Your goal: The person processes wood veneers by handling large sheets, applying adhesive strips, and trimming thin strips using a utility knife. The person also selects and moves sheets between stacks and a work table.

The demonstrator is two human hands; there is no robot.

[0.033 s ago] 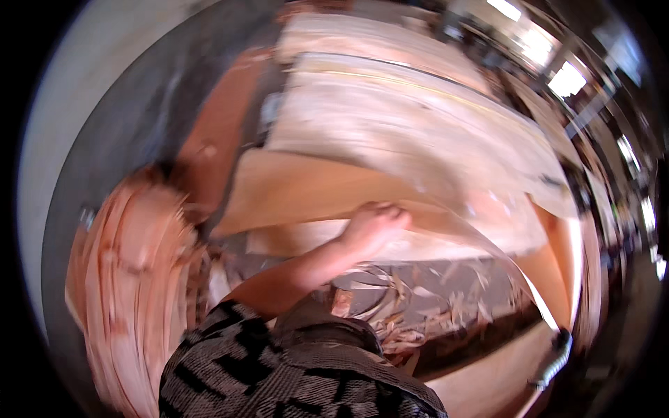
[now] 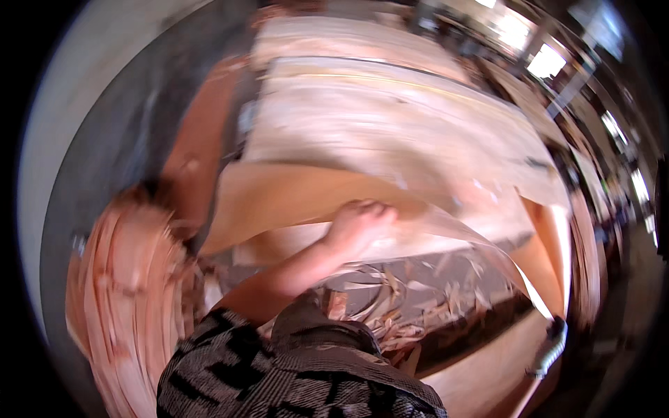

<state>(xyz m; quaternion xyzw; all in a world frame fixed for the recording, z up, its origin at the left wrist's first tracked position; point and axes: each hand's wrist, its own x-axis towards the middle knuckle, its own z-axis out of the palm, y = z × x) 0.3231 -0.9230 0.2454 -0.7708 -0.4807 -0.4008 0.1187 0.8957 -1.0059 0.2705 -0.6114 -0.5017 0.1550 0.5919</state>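
Note:
A thin orange-tan wood veneer sheet is lifted in a wave over a stack of pale veneer sheets. At its near edge is my bare left hand, closed with fingers curled over that edge; the fingertips are hidden. The sheet bends up and round on the right side, where its edge runs down to my right hand, in a grey glove with dark fingers. That hand looks closed on the sheet's edge, small and partly blurred near the picture's rim.
To the left stands a thick bundle of reddish veneer strips. A long reddish board lies behind it. Torn veneer scraps litter the floor between me and the stack. Another pale sheet is close on my right.
The whole view has shifted slightly, so the stack and my left hand appear a little farther left. Both hands keep their places on the veneer sheet.

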